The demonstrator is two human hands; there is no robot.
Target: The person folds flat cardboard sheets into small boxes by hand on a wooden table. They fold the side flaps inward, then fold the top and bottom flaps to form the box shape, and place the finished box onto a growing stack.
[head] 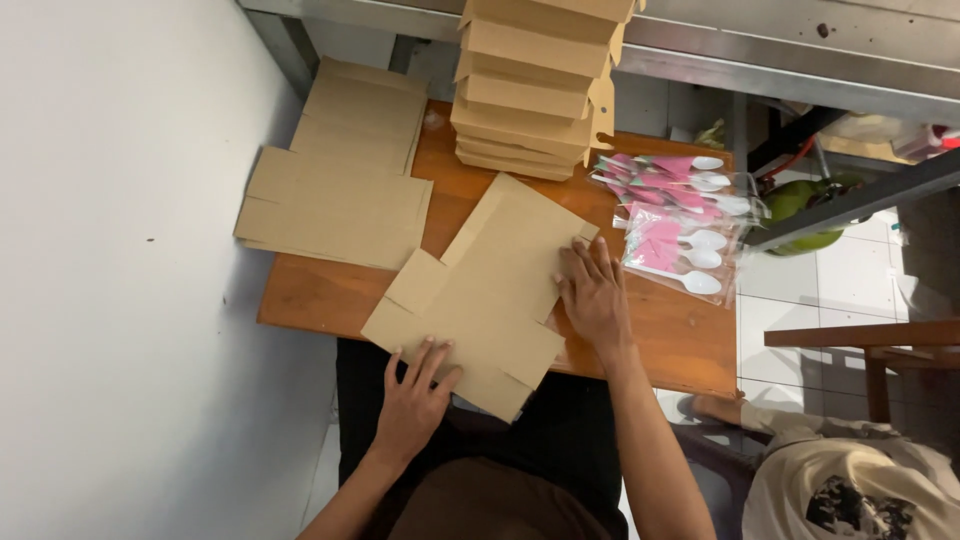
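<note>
Both hands lie open and flat, fingers (598,262) spread, gripping nothing: the left hand (415,395) presses the near edge, the right hand (592,295) the right edge, of a flat brown cardboard box blank (480,290) lying diagonally, near-left to far-right, on the orange wooden bench (690,340). Right of it, clear bags (680,225) hold white plastic spoons.

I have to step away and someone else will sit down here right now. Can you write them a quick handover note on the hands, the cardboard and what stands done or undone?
Left hand: flat, fingers spread, on the near edge of the flat cardboard blank; grips nothing.
Right hand: pressing on the blank's right side by a flap.
The blank lies unfolded on the wooden table.
Done: a stack of folded boxes at the table's far edge.
Left: this blank, plus the pile of flat blanks on the left.
Bagged white spoons with pink napkins lie to the right.
</note>
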